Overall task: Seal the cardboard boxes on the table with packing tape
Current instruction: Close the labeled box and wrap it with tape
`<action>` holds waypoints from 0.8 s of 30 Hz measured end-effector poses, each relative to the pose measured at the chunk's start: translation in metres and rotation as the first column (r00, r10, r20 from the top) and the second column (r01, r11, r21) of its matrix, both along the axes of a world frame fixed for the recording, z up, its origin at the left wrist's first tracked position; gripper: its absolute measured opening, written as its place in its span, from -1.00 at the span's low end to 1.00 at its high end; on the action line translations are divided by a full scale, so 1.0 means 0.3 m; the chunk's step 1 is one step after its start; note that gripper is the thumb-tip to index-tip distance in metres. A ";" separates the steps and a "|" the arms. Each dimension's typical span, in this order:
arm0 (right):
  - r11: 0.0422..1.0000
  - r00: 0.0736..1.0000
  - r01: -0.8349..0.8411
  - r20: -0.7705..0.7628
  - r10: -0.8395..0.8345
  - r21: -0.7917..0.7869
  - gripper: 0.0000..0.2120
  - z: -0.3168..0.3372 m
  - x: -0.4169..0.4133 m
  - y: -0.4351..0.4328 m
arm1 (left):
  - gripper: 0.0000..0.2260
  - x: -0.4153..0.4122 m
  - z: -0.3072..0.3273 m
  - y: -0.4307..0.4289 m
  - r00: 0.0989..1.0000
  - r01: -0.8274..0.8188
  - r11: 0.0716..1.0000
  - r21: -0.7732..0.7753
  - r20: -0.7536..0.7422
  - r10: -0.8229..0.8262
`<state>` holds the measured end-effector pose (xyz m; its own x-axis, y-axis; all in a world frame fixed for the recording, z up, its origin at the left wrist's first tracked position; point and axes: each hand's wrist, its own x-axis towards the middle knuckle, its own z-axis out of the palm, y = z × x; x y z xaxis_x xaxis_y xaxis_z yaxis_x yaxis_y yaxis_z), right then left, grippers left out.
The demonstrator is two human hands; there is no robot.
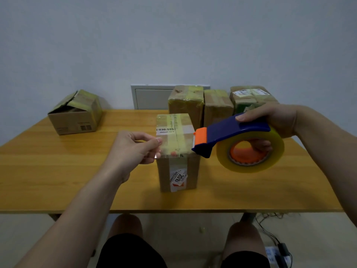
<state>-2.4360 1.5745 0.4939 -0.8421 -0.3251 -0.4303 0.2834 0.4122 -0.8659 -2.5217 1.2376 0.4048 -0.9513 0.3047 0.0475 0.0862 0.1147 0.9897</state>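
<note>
Counter (77, 180) stretches wide left of the left fingers (157, 141), pinched on the tape end (164, 150) at the box (177, 171) top edge; right fingers (260, 145) clamp the dispenser (231, 130).

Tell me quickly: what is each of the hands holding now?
Left hand: pinches the tape end.
Right hand: grips the dispenser.

A wooden table (58, 180) carries five taped cardboard boxes (191, 171).
</note>
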 end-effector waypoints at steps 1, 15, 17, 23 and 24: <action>1.000 1.000 -0.004 0.007 0.004 0.016 -0.35 -0.001 0.002 -0.006 | -0.90 0.008 -0.002 -0.008 1.000 0.002 1.000 -0.012 -0.009 -0.003; 0.993 1.000 0.013 0.014 -0.015 0.118 -0.33 0.023 -0.019 -0.059 | -0.91 0.025 -0.019 -0.014 0.990 -0.082 0.979 -0.189 -0.126 0.058; 0.991 1.000 0.022 0.008 -0.023 0.129 -0.30 0.027 -0.022 -0.063 | -0.89 0.020 -0.016 -0.008 0.978 -0.112 0.954 -0.277 -0.203 0.056; 0.985 1.000 0.028 0.008 -0.030 0.169 -0.32 0.031 -0.034 -0.069 | -0.83 0.003 0.001 -0.003 0.934 -0.197 0.870 -0.452 -0.357 0.026; 0.986 0.999 0.028 0.013 -0.030 0.166 -0.34 0.028 -0.035 -0.070 | -0.83 -0.001 0.004 -0.004 0.939 -0.185 0.869 -0.458 -0.343 0.019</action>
